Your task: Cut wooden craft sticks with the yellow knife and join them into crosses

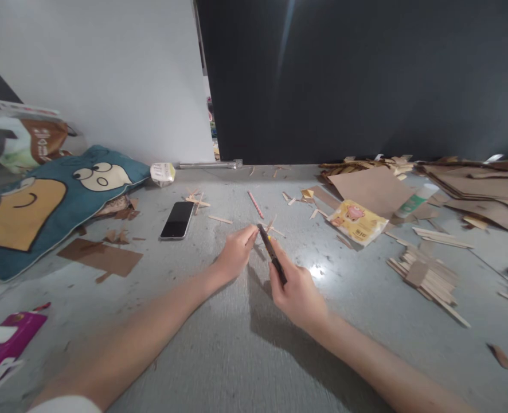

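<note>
My right hand (294, 287) is wrapped round a slim dark tool (272, 250), its tip pointing up and left. Close beside that tip, my left hand (235, 252) is closed in a pinch; whatever its fingers hold is too small to make out. Small wooden strips (274, 229) lie crossed just beyond both hands. A pink patterned stick (256, 205) rests on the grey table a little farther off.
A phone (177, 220) and a blue cushion (79, 195) are on the left, with brown scraps (101, 256). On the right lie a yellow packet (357, 221), a glue tube (417, 201), stacked wooden sticks (428, 275) and cardboard (486, 186).
</note>
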`<state>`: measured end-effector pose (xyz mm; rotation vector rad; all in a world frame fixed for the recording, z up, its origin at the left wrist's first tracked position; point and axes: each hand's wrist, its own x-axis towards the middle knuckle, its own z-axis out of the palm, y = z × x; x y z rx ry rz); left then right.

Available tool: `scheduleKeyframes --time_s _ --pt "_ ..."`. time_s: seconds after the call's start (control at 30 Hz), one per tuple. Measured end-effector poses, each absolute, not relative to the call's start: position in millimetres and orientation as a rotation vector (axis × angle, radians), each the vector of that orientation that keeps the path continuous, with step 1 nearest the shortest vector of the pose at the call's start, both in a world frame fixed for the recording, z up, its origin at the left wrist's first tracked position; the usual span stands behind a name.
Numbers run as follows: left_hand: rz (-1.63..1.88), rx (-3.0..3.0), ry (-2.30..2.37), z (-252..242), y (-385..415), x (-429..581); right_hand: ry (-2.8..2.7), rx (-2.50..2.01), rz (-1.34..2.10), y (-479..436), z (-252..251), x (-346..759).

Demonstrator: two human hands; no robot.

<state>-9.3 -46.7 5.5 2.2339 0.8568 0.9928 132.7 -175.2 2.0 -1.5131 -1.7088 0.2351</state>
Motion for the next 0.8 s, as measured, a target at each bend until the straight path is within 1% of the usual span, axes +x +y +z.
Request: scheduleKeyframes --time_s 0.4,0.6,0.8 --pt "0.985 2.219 0.881 4.0 -46.3 -8.6 -1.741 -1.529 0.199 -176.5 4.5 132.1" --pt "0.981 2.284 0.802 6.4 -47.9 -8.2 -1.737 -1.534 0.208 -177.2 5.3 133.1" --pt "1.008 2.206 0.924 4.2 -45.2 -8.5 -1.748 -1.520 0.185 -177.8 3.9 131.7"
